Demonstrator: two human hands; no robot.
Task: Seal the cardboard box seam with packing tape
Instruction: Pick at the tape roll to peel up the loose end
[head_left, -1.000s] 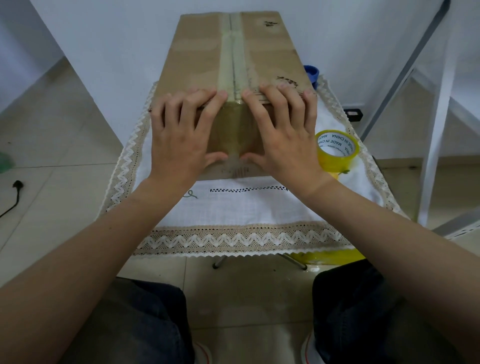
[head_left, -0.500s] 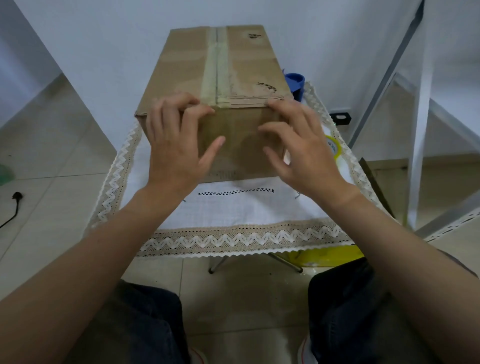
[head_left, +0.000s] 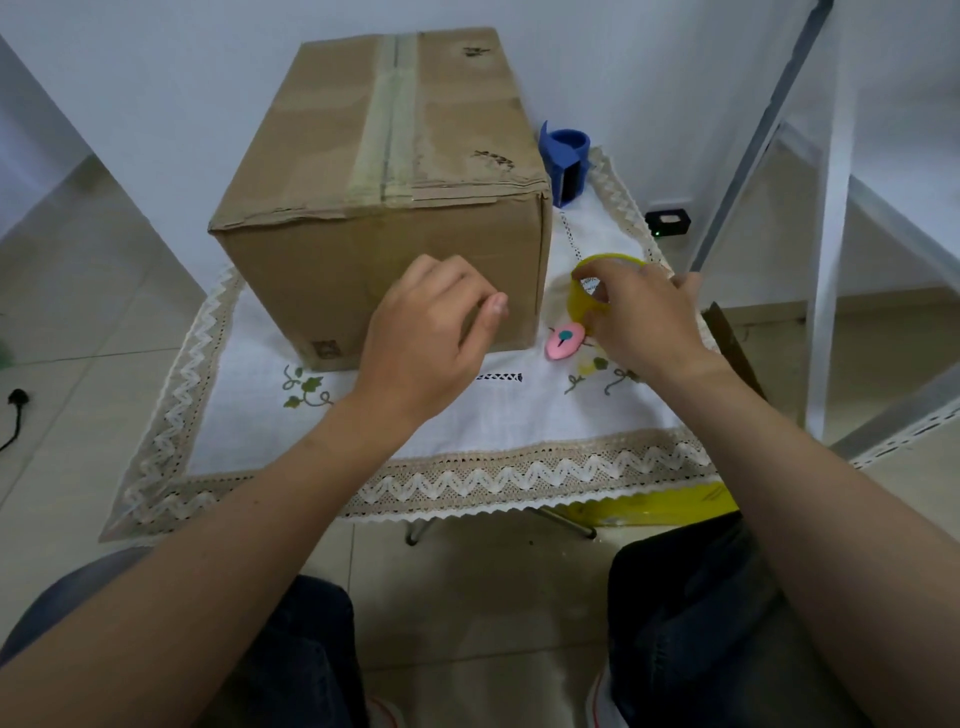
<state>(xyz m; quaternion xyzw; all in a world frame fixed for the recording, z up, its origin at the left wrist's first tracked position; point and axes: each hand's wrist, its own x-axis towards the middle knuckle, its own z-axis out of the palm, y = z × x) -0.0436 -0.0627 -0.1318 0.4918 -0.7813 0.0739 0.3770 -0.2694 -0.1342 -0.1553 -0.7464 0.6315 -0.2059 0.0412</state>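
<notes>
Right hand (head_left: 647, 325) grips roll (head_left: 582, 306), just right of box (head_left: 322, 275). Left hand (head_left: 431, 343) loose, empty, at box front. Seam (head_left: 392, 119) runs away, up-left of roll.

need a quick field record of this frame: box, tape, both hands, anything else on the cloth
box: cardboard box upright on the tablecloth, top flaps closed
seam: tape strip runs along the top seam to the near edge
roll: yellow tape roll, right of the box, gripped by the right hand
left hand: in front of the box's near face, fingers loosely curled, holds nothing; contact with box unclear
other: pink object on the cloth beside the roll; blue dispenser behind the box's right corner
</notes>
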